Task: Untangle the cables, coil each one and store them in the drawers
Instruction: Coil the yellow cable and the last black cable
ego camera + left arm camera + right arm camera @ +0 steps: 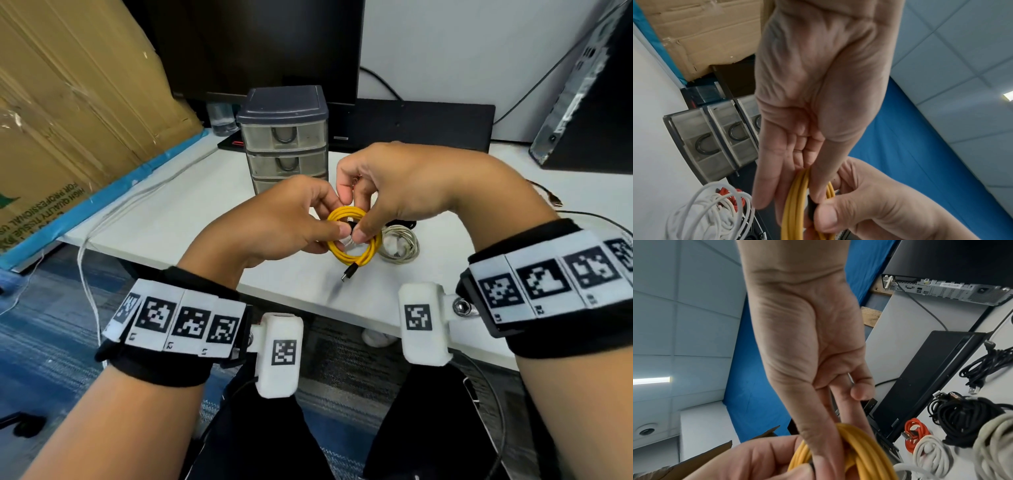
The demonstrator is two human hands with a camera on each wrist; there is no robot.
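The person is holding a yellow round-coiled cable (354, 240) in the air, just in front of the small grey plastic drawer unit with three translucent drawers (286, 137), which is standing on the white tabletop (191, 212). The left hand (274, 222) is pinching the coil at its near side, thumb against fingers, and the right hand (394, 192) is also closing thumb and fingers on the same coil, where a black connector end (811, 209) is lying against the loops. So both grips are grasping the yellow cable; neither is released. A second black plug (349, 274) is hanging free under the coil.

Just to the right of the drawer unit, behind the hands, an off-white coiled cable (400, 245) is resting on the tabletop. The right wrist view is showing further a red-orange cable (914, 431) and a black bundle of cables (966, 417) near it.

All three drawers are looking closed, so I judge that coiling is nearly finished and storing is not yet begun.

The yellow cable is seeming light, soft and a little springy. The loops will probably want to open when the pinch is loosened. It is better to hold across all loops together at one point, with the loose end trapped under the thumb, not by the plug alone.
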